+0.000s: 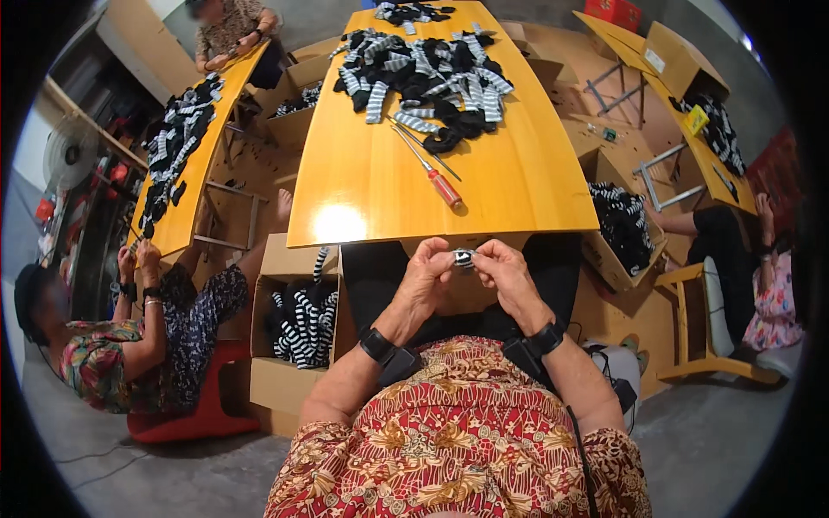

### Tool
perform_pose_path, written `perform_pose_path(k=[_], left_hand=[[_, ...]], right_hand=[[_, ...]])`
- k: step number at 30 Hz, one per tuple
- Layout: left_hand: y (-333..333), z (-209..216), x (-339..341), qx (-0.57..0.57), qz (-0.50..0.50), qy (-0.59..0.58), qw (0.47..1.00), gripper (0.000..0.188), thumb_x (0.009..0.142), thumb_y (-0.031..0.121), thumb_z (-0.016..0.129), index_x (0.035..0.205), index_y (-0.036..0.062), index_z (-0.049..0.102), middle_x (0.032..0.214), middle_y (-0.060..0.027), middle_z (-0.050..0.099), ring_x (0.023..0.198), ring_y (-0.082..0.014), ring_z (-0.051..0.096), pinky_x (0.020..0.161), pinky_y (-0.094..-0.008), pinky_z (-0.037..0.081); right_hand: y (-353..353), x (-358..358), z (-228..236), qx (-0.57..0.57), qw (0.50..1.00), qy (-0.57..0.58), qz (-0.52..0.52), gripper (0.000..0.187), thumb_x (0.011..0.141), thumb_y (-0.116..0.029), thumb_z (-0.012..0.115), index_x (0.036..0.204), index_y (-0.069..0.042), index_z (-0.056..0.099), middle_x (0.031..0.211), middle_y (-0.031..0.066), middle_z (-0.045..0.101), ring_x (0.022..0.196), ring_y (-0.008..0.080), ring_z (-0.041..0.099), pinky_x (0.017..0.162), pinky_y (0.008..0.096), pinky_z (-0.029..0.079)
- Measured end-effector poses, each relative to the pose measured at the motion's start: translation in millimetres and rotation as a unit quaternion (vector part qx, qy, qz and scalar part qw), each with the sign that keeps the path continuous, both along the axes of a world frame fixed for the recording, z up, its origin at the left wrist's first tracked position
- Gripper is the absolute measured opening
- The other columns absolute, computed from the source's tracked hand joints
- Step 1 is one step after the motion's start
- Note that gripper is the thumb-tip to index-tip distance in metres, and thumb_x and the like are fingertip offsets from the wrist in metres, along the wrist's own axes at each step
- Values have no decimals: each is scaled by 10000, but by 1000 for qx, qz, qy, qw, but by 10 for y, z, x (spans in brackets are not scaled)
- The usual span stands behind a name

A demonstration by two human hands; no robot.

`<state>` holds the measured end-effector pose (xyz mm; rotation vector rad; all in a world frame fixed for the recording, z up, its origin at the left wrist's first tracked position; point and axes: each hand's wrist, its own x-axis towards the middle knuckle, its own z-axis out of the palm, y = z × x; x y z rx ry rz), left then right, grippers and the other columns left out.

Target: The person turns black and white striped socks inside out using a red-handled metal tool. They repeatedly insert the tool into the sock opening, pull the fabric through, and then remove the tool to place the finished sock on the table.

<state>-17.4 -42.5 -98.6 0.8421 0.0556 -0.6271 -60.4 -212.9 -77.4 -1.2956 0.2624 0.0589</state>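
Near table point(518, 186), left hand point(425, 274), right hand point(509, 276) pinch black-and-white piece point(464, 257).

Our left forearm point(338, 380) and right forearm point(585, 384) slant inward; our left hand point(422, 278) and right hand point(509, 278) nearly meet in front of us, fingers point(429, 249) curled; thumbs and forefingers pinch on both sides.

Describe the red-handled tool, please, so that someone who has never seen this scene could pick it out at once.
Find the middle table, then the big heap of striped and black pieces on it. On the heap's near side lies the tool. Its thick red handle sets it apart from the thin rod alongside.
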Motion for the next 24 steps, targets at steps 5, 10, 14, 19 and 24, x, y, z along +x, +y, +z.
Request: perform_pose_path(k=[5,10,14,19,24], left_hand=[[-46,122,-72,-91,-54,30,994,207,897,105,656,1077,85,555,825,6,595,566,-44,471,518,-178,406],[-79,113,-74,53,-45,-42,997,180,898,102,656,1051,26,600,866,-12,629,612,-49,537,547,-167,449],[-117,190,-67,126,-39,-112,985,162,911,99,638,1044,13,599,853,-7,631,630,-46,559,552,-163,463],[-113,166,-20,99,-74,-37,992,156,930,111,614,1044,5,601,850,0,631,626,-50,571,560,-167,471],[-103,67,-43,117,-60,-13,991,122,936,120,606,1010,23,602,838,4,624,622,-60,575,560,-178,468]], right_hand=[[-12,-4,7,84,996,29,-3,84,883,-109,649,836,-60,601,672,-20,573,531,29,480,460,164,337],[24,-84,77,-1,999,-9,-33,69,884,-81,622,828,-56,591,656,-25,558,542,27,482,480,171,356],[56,-64,67,-28,997,-53,-54,80,883,-71,614,814,-51,578,664,-28,543,564,24,482,496,182,372],[58,-21,62,-147,984,-83,-49,59,871,-50,603,826,-24,574,685,-20,544,603,42,500,537,204,423],[49,-35,93,-204,974,-104,2,53,849,-44,604,844,5,585,692,6,560,638,68,528,576,227,457]])
